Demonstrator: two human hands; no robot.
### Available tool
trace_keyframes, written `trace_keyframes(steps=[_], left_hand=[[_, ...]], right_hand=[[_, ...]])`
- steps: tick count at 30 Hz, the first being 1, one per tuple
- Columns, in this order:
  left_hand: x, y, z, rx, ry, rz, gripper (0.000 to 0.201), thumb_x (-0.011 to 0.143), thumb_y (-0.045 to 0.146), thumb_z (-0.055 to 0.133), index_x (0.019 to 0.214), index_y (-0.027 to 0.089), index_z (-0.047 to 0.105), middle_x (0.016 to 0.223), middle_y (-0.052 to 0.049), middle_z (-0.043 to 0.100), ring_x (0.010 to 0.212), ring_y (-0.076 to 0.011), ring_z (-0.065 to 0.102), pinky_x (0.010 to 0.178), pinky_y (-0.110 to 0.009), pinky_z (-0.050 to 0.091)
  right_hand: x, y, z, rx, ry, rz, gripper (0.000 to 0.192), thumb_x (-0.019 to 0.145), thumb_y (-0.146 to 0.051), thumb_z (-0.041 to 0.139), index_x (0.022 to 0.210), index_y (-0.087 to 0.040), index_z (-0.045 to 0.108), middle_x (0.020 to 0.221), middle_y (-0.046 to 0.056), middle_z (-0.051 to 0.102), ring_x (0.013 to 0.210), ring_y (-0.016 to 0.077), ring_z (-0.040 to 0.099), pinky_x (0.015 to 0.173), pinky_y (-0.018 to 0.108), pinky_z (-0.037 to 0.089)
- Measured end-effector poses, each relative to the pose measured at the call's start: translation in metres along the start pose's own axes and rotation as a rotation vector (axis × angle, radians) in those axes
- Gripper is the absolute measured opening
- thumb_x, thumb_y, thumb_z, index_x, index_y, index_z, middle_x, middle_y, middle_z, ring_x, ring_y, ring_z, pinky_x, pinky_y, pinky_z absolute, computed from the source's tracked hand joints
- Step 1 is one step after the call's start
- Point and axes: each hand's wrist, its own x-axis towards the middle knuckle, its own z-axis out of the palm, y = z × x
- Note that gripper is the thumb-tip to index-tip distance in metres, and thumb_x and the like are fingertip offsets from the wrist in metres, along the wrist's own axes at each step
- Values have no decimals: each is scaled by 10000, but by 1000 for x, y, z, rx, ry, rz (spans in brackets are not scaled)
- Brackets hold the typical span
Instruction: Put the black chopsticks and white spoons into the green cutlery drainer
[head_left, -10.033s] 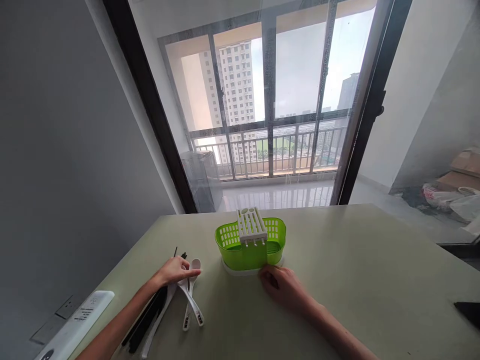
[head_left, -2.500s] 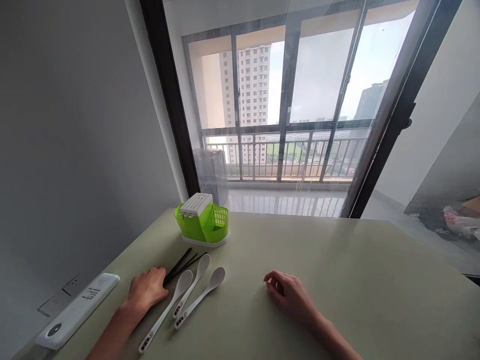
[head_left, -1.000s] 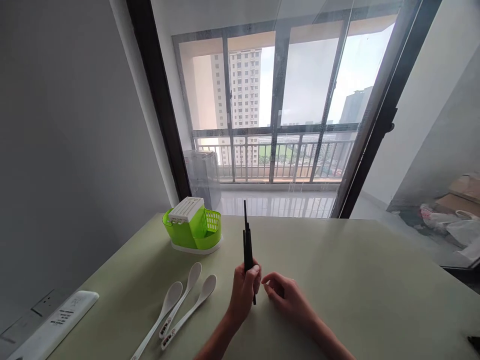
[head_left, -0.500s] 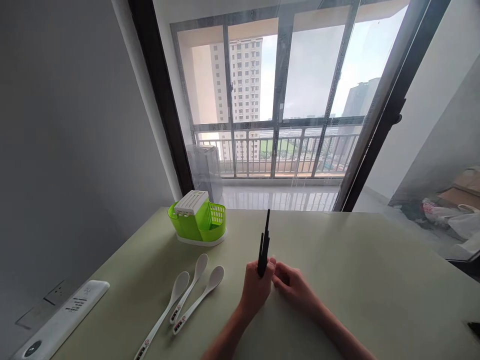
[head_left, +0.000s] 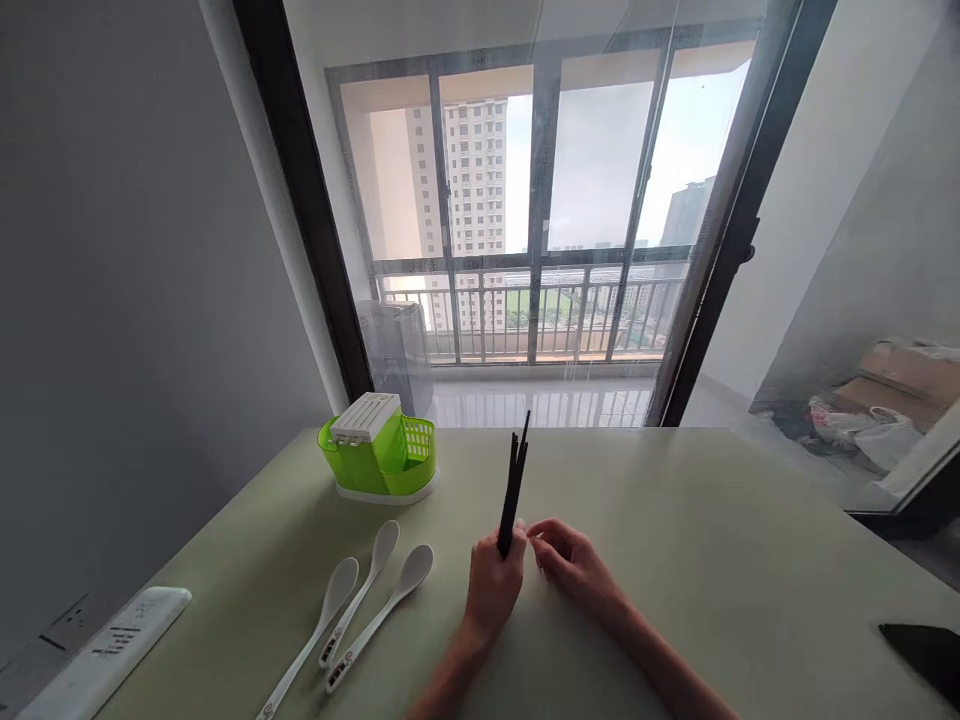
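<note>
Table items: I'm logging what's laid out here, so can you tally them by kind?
White spoons: 3
Black chopsticks bundle, exact number unclear, held in the left hand: 1
Green cutlery holder: 1
White power strip: 1
Dark flat object at right edge: 1
Total: 7

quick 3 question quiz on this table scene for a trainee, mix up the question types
1. True or false: the left hand holds the black chopsticks upright.
2. How many white spoons lie on the table?
3. The green caddy sits: A) right of the hands, B) at the far left of the table, C) under the right hand.

Key
1. True; the tips point up.
2. Three, side by side, left of the hands.
3. B.
</note>
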Motion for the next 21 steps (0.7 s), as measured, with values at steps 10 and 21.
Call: trace_keyframes(steps=[10,21], left_hand=[[-65,0,-39,776,-193,-137,350,1008,489,423,1135,218,605,1027,-130,771,920,-301,760,689,-310,467],[-104,-41,-44,964,-40,39,428,964,198,430,1362,224,585,1241,-140,709,1107,-292,702,844,-365,543]], right_hand=[[11,23,-17,136,534,52,413,847,-604,587,1017,-229,567,686,-36,565,547,169,526,497,288,446],[16,34,-47,9,699,46,295,856,-461,566,1013,-211,557,744,-3,630,671,186,606,640,307,516]])
